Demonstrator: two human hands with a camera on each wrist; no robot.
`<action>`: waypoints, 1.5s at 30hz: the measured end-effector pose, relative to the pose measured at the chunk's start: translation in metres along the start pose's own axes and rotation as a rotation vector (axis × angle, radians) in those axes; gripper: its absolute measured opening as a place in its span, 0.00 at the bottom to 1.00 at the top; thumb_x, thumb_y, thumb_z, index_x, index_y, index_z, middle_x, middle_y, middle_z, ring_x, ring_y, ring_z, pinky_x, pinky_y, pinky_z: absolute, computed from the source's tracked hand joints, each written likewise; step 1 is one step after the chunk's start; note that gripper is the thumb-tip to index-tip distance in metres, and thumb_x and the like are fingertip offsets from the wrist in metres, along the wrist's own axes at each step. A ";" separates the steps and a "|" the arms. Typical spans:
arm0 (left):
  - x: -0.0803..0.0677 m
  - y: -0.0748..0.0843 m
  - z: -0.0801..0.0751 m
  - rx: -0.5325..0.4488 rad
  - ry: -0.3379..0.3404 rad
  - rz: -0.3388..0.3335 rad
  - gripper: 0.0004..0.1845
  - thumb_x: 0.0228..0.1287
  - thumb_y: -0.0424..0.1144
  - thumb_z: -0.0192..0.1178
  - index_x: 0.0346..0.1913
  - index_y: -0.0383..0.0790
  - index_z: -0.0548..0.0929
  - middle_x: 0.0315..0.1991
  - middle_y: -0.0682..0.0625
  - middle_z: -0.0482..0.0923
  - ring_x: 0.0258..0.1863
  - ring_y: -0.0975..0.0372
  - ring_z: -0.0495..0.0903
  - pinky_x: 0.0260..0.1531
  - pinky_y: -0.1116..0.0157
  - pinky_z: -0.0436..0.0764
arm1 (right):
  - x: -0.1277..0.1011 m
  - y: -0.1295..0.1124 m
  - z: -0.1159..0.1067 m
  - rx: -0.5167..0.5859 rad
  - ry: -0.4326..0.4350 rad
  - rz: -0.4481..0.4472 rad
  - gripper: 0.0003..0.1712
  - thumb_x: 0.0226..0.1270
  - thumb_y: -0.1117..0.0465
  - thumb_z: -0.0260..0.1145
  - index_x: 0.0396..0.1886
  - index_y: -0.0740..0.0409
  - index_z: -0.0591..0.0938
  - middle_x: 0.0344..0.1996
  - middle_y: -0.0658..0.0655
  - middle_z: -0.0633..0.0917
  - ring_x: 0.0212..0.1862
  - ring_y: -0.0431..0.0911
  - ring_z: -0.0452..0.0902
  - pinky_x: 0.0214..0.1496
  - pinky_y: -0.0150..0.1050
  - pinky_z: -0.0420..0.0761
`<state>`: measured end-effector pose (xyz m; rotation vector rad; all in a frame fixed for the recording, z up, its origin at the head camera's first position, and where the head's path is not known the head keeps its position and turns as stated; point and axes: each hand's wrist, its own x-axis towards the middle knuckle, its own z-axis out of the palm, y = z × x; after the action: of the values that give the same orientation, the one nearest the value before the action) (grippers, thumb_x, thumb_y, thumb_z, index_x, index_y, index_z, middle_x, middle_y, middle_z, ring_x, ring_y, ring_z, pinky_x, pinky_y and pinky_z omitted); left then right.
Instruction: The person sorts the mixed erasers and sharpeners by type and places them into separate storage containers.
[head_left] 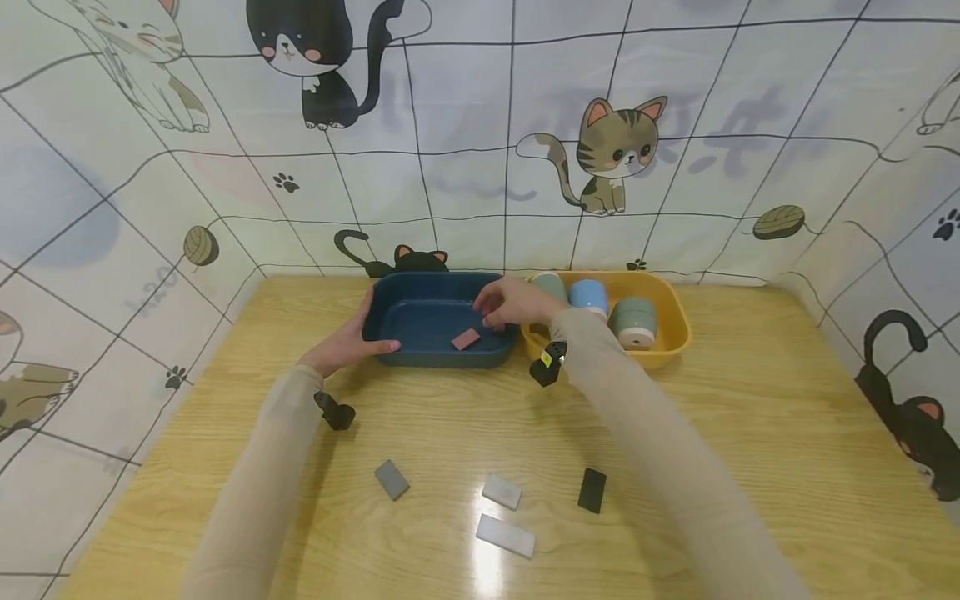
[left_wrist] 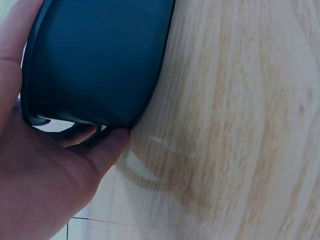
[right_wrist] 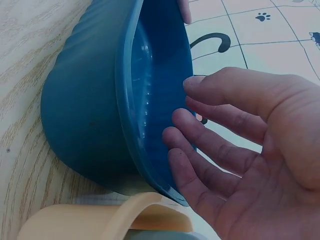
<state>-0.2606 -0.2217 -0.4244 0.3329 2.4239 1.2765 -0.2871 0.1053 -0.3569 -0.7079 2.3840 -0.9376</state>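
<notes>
A dark blue basin [head_left: 420, 358] stands at the back of the table. My left hand [head_left: 348, 342] grips its left end, the thumb along the near side and the fingers round the far side. In the left wrist view, the thumb and fingers wrap the end of the basin [left_wrist: 100, 60]. Over the basin's right end is my right hand [head_left: 510, 302], fingers loosely bent. The right wrist view shows nothing between the fingertips of this hand [right_wrist: 240, 145]. A small pink block [head_left: 466, 338] lies in the basin, left of the right hand.
Right beside the basin, a yellow basin [head_left: 667, 333] holds green cups [head_left: 633, 321] and a blue cup [head_left: 588, 296]. Nearer me lie a grey block [head_left: 392, 480], two whitish blocks [head_left: 502, 492] and a black block [head_left: 592, 490]. A cat-print cloth [head_left: 465, 183] hangs behind the table.
</notes>
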 end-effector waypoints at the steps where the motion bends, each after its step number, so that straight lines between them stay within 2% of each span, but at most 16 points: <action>1: 0.000 0.000 0.000 -0.001 0.000 0.001 0.61 0.61 0.50 0.67 0.74 0.58 0.23 0.76 0.48 0.22 0.74 0.51 0.29 0.68 0.44 0.41 | -0.001 -0.001 0.000 0.000 -0.001 -0.004 0.19 0.64 0.68 0.64 0.55 0.66 0.79 0.45 0.62 0.83 0.44 0.58 0.80 0.48 0.43 0.78; 7: 0.000 -0.001 -0.001 0.005 0.005 0.002 0.61 0.60 0.51 0.67 0.74 0.59 0.23 0.76 0.48 0.23 0.74 0.51 0.30 0.68 0.45 0.41 | -0.008 -0.004 -0.001 -0.058 -0.007 -0.043 0.19 0.63 0.67 0.65 0.54 0.64 0.79 0.44 0.59 0.83 0.44 0.49 0.79 0.47 0.41 0.78; 15: 0.001 -0.001 -0.002 0.010 0.007 0.002 0.61 0.60 0.51 0.67 0.74 0.58 0.23 0.76 0.47 0.22 0.74 0.50 0.30 0.68 0.44 0.41 | -0.021 -0.011 -0.003 -0.157 -0.025 -0.067 0.18 0.65 0.65 0.65 0.54 0.62 0.79 0.46 0.60 0.82 0.48 0.49 0.76 0.51 0.43 0.76; 26: 0.001 0.000 -0.001 -0.004 0.004 0.013 0.62 0.60 0.49 0.68 0.75 0.55 0.24 0.76 0.44 0.23 0.74 0.49 0.30 0.68 0.44 0.40 | -0.035 -0.015 -0.002 -0.156 -0.048 -0.077 0.20 0.65 0.65 0.65 0.57 0.64 0.78 0.42 0.56 0.82 0.46 0.48 0.77 0.49 0.42 0.77; 39: -0.001 0.000 -0.001 -0.016 -0.010 -0.008 0.61 0.61 0.50 0.67 0.74 0.59 0.23 0.76 0.48 0.22 0.74 0.51 0.29 0.68 0.44 0.40 | -0.047 -0.016 0.005 -0.162 -0.056 -0.085 0.19 0.66 0.65 0.66 0.56 0.63 0.78 0.46 0.61 0.81 0.49 0.50 0.77 0.51 0.42 0.76; 45: -0.010 0.020 -0.001 -0.023 -0.031 -0.025 0.59 0.64 0.43 0.65 0.75 0.49 0.23 0.75 0.43 0.21 0.74 0.48 0.28 0.67 0.43 0.40 | -0.052 -0.018 0.007 -0.191 -0.054 -0.105 0.18 0.66 0.64 0.66 0.55 0.61 0.79 0.45 0.60 0.81 0.47 0.48 0.77 0.50 0.42 0.76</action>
<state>-0.2513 -0.2150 -0.4046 0.3132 2.3783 1.2784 -0.2390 0.1224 -0.3359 -0.9255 2.4299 -0.7277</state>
